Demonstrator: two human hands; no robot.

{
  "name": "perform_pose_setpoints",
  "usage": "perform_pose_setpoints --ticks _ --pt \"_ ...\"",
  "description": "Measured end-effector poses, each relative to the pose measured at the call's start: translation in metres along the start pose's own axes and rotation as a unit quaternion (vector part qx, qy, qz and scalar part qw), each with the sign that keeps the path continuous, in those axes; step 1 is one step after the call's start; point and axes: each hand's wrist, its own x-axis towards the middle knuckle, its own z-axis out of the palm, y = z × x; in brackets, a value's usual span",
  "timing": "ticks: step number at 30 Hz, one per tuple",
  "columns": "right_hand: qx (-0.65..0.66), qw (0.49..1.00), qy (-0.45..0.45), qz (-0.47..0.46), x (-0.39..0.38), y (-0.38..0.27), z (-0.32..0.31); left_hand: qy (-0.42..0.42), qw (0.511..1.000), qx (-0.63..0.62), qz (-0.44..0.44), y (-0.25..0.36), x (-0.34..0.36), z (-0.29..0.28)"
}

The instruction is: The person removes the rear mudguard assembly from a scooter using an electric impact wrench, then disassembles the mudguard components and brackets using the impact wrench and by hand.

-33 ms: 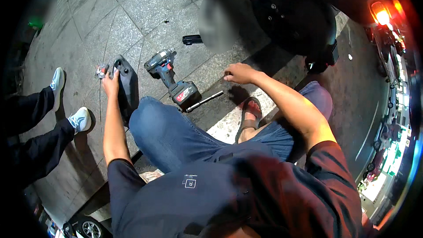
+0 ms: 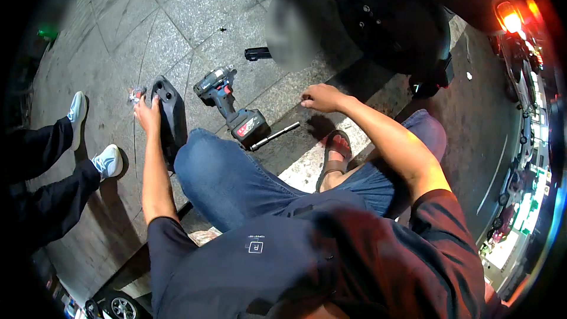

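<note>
My left hand (image 2: 147, 115) reaches down at the left, thumb and forefinger apart. Its fingertips are at a small clear packet with red marks (image 2: 137, 94); I cannot tell if they grip it. Just right of that hand lies a long dark grey plastic part with holes at its far end (image 2: 169, 112). My right hand (image 2: 322, 98) is held in front of my right knee, fingers curled in; whatever they may hold is hidden. Between my hands lie a cordless impact wrench (image 2: 223, 101) and, near its battery, a thin metal rod (image 2: 275, 136).
A black motor scooter (image 2: 390, 23) stands ahead on the right. A small black box-like object (image 2: 257, 54) lies on the paving (image 2: 168, 29). Another person's light shoes (image 2: 107, 160) are at the left. Cars (image 2: 512, 186) line the road at far right.
My left hand has shifted very slightly toward me, its fingertips lower against the packet. My right hand has hardly moved.
</note>
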Motion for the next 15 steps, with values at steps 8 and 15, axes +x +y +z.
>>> perform_pose_setpoints --ticks 8,15 --pt "0.052 0.999 -0.003 0.013 -0.009 -0.026 -0.009 -0.309 0.864 -0.364 -0.157 0.109 -0.123 0.017" --pt "0.261 0.961 0.033 0.084 0.008 -0.017 0.047 -0.466 0.523 -0.561 -0.441 0.169 -0.102 0.039"
